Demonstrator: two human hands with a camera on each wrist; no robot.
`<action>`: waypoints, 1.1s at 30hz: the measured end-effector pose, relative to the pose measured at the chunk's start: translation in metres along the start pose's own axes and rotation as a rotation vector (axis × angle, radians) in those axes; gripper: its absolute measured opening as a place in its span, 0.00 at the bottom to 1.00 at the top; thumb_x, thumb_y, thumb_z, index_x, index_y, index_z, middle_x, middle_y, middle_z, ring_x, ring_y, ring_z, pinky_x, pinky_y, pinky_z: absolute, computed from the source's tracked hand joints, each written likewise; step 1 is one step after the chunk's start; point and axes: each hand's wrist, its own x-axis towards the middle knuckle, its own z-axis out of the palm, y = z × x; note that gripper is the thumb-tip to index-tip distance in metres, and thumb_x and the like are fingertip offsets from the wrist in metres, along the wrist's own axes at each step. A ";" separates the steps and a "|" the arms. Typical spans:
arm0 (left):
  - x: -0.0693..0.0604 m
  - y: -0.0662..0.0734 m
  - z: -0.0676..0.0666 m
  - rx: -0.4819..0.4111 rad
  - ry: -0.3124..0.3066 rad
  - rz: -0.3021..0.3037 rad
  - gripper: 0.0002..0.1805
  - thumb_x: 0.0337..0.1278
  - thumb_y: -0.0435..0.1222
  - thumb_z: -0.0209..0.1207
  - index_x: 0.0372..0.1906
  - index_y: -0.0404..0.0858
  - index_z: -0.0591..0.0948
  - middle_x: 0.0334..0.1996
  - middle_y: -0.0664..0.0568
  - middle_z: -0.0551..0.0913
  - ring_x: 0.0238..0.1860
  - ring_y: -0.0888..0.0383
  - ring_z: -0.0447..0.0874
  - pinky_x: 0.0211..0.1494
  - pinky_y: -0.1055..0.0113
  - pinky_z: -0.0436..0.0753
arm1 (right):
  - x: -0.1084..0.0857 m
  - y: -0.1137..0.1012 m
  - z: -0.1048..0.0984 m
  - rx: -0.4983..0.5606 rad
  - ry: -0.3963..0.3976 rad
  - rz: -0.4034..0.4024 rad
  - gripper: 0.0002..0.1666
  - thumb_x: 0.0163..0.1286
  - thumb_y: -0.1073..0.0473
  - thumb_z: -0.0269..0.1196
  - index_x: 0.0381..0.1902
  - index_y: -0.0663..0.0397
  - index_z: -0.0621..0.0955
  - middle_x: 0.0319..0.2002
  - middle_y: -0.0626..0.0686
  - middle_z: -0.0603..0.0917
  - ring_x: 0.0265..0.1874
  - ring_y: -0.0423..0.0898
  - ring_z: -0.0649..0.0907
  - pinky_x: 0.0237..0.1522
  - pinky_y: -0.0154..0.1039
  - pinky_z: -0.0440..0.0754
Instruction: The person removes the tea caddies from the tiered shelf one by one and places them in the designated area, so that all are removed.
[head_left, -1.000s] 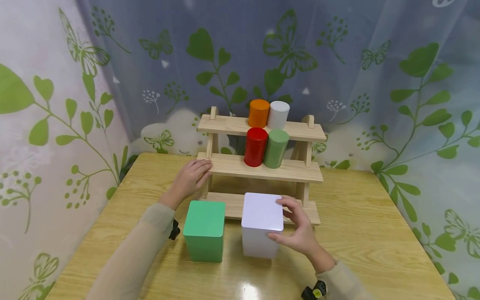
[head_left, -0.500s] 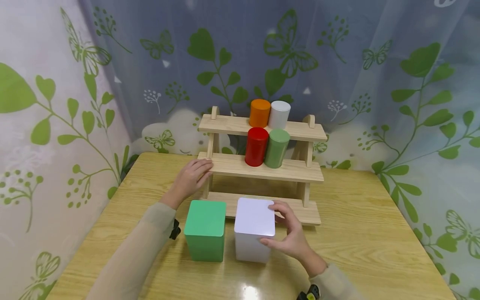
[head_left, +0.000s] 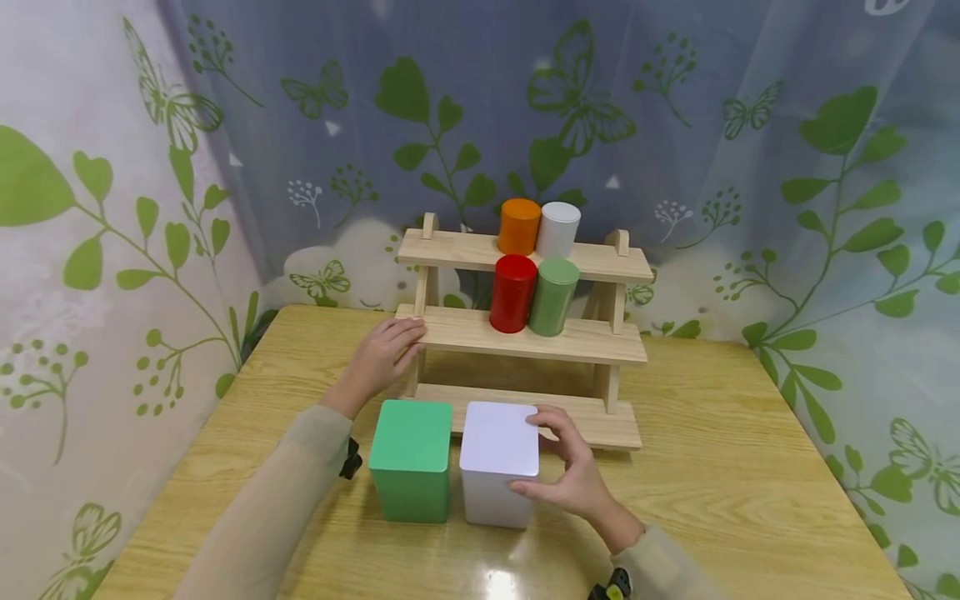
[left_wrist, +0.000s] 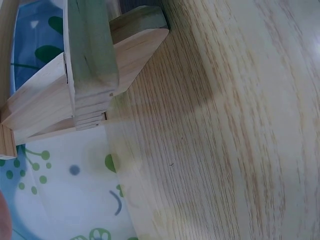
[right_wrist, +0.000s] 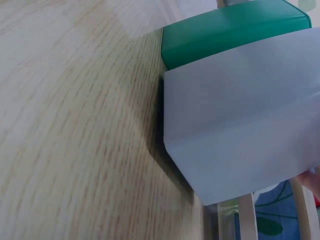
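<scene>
A white square canister (head_left: 500, 467) stands upright on the table in front of the rack. My right hand (head_left: 566, 475) grips its right side, thumb at the front, fingers near the top rear edge. Just left of it is a green square canister (head_left: 412, 462); a narrow gap shows between them in the head view. In the right wrist view the white canister (right_wrist: 240, 120) partly covers the green one (right_wrist: 230, 35). My left hand (head_left: 378, 357) holds the left end of the middle shelf of a three-tier wooden rack (head_left: 465, 329); only a sliver of it shows in the left wrist view.
On the middle shelf are a red cylindrical tin (head_left: 513, 293) and a light green tin (head_left: 554, 297). An orange tin (head_left: 519, 225) and a white tin (head_left: 558, 230) stand on the top shelf. A patterned curtain (head_left: 480, 108) hangs behind the wooden table (head_left: 720, 467).
The white canister has slid left and slightly toward me, closer to the green canister, with my right hand moving along with it. My left hand stays on the rack.
</scene>
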 end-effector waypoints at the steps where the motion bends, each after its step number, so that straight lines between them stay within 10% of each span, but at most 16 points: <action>1: 0.000 0.000 0.000 -0.004 0.000 -0.001 0.23 0.68 0.45 0.46 0.47 0.29 0.81 0.47 0.40 0.81 0.49 0.44 0.78 0.56 0.55 0.74 | 0.000 0.000 0.000 -0.004 -0.005 0.005 0.42 0.44 0.62 0.76 0.49 0.81 0.66 0.47 0.74 0.67 0.52 0.49 0.73 0.42 0.42 0.82; 18: -0.001 0.000 0.001 -0.006 0.018 -0.001 0.16 0.55 0.35 0.62 0.47 0.29 0.81 0.47 0.39 0.81 0.48 0.44 0.78 0.56 0.54 0.74 | 0.000 0.002 0.004 -0.007 -0.054 0.048 0.44 0.45 0.57 0.76 0.51 0.78 0.66 0.49 0.72 0.67 0.53 0.49 0.73 0.44 0.46 0.81; 27: 0.000 0.001 0.001 -0.001 0.035 0.009 0.24 0.68 0.46 0.46 0.46 0.28 0.82 0.46 0.39 0.82 0.47 0.44 0.79 0.54 0.53 0.75 | -0.002 0.005 0.001 0.029 -0.081 0.070 0.46 0.45 0.57 0.76 0.52 0.80 0.65 0.49 0.74 0.66 0.54 0.47 0.73 0.43 0.46 0.82; 33: 0.000 0.003 0.000 -0.002 0.017 -0.009 0.16 0.54 0.34 0.63 0.46 0.29 0.81 0.47 0.40 0.81 0.48 0.45 0.78 0.56 0.54 0.74 | -0.002 0.005 0.001 0.020 -0.100 0.074 0.47 0.46 0.54 0.75 0.52 0.80 0.64 0.50 0.74 0.65 0.56 0.47 0.72 0.45 0.47 0.81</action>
